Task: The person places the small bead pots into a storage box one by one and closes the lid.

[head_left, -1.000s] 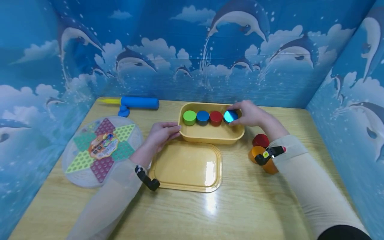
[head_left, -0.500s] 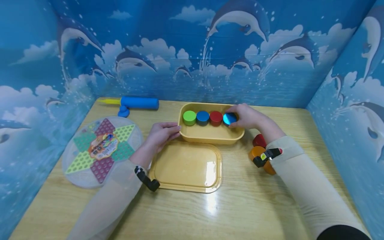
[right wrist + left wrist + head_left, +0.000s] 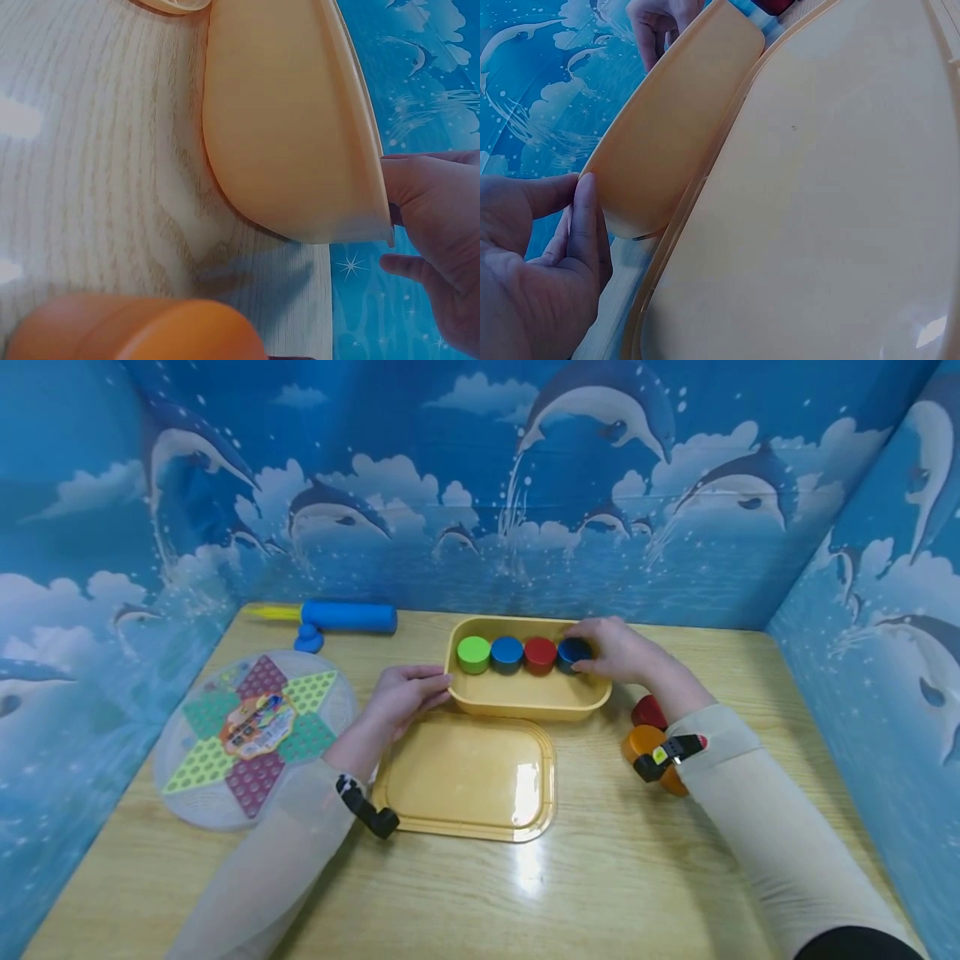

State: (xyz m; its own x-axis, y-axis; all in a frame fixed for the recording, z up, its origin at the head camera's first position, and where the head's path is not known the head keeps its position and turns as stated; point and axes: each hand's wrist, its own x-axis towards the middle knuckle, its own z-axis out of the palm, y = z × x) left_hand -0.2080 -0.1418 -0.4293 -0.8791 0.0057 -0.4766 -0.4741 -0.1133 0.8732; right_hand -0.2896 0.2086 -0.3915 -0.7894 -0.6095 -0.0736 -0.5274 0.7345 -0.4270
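Note:
My left hand (image 3: 408, 697) pinches the left end of a yellow plastic box (image 3: 525, 695) by its rim, thumb and fingers on either side of the wall, as the left wrist view shows. A row stands along the back of the box: a green cylinder (image 3: 474, 655), a blue cylinder (image 3: 507, 656), a red cylinder (image 3: 540, 656) and a dark blue cylinder (image 3: 573, 653) at the right end. Reaching over the right rim, my right hand (image 3: 617, 652) holds the dark blue cylinder between thumb and fingers. In the right wrist view, the box wall hides its fingertips.
A yellow lid (image 3: 465, 777) lies in front of the box. By the right forearm are a red cylinder (image 3: 648, 712) and orange cylinders (image 3: 642, 743). To the left lie a round game board (image 3: 258, 739) and a blue pump (image 3: 349, 617). A dolphin-print curtain (image 3: 480, 485) stands behind.
The right hand and the dark blue cylinder have shifted slightly left, closer to the red one, and the glare on its top has gone. The left hand stays put.

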